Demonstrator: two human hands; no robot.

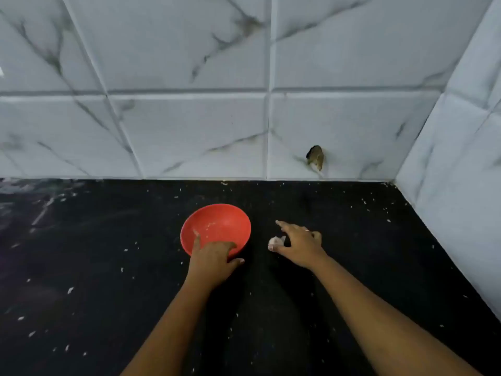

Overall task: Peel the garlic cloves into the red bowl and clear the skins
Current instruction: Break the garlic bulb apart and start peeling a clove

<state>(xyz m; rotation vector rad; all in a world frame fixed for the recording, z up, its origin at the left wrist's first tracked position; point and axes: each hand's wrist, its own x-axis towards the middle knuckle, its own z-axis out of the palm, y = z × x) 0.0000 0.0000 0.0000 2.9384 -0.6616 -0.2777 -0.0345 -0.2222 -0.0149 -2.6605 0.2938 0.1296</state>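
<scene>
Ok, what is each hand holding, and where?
The left hand grips the red bowl by its near rim, fingers inside, thumb outside. The right hand has its thumb against a whitish garlic piece; pinched or only touched, I cannot tell.

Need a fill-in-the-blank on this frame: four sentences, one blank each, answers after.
1. The left hand grips the near rim of the ___ bowl.
2. A whitish garlic piece sits at the thumb of the right hand, to the ___ of the bowl.
3. The countertop is ___ and flecked with skin scraps.
4. Marbled ___ cover the wall.

Answers: red; right; black; tiles
</scene>
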